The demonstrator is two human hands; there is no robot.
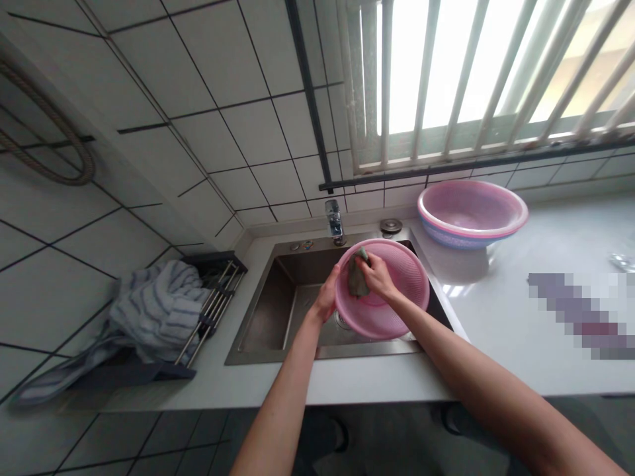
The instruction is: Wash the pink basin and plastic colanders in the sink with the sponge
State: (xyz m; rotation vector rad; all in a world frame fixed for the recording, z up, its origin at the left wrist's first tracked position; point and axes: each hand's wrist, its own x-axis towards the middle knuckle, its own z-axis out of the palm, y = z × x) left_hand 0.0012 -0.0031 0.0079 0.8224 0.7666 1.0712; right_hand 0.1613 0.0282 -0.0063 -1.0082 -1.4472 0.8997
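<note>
A pink plastic colander point(397, 284) is tilted over the steel sink point(278, 297). My left hand point(327, 297) grips its left rim from outside, fingers closed round the edge. My right hand point(378, 274) presses a dark green cloth point(356, 276) against the colander's inner wall near the left rim, fingers closed on the cloth. The faucet point(334, 221) stands just behind, with no water visibly running.
A pink basin stacked on a blue one point(471, 215) sits on the white counter point(496, 330) at the back right. A striped cloth point(153, 307) lies on a metal rack point(213, 307) left of the sink. Barred window above.
</note>
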